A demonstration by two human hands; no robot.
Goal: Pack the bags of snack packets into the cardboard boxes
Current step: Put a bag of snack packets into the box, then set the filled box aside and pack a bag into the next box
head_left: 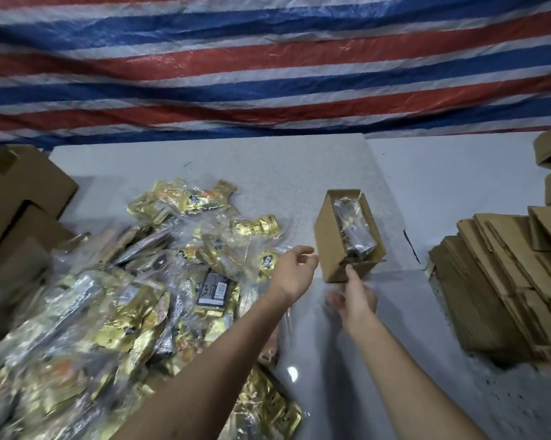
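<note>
Lying heaped on the left of the white tabletop (442, 173) are clear bags of gold snack packets (115, 300). The left hand (294, 273), fingers loosely curled, is being held beside the small open brown cardboard box (347, 236), already holding a bag; its near flap is being touched by the right hand (356, 298), one finger extended. Flattened cardboard boxes (502, 281) are lying stacked rightward.

my white table (223, 163) carries heaped snack bags (134, 281), an open cardboard box (331, 242) and flat cartons (502, 281).
</note>
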